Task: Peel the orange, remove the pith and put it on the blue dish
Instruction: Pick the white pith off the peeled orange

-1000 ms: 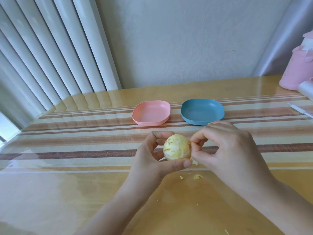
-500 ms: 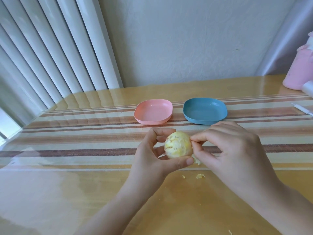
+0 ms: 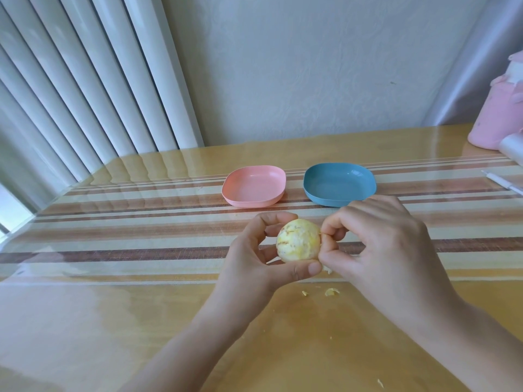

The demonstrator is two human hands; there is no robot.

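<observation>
Peel looks fully off the orange [image 3: 298, 240], now pale yellow with patches of white pith, so the work seems to be at the pith-picking stage. The left hand [image 3: 254, 258] grips the fruit between thumb and curled fingers, just above the bench [image 3: 141, 321]. The right hand [image 3: 379, 239], at its 3 o'clock, pinches at the orange's surface with thumb and forefinger. Small scraps [image 3: 331, 292] lie at the orange's 5 o'clock. The blue dish [image 3: 339, 183] waits at 1 o'clock, beside a pink dish [image 3: 253, 186] at 11; the orange is not yet on it.
</observation>
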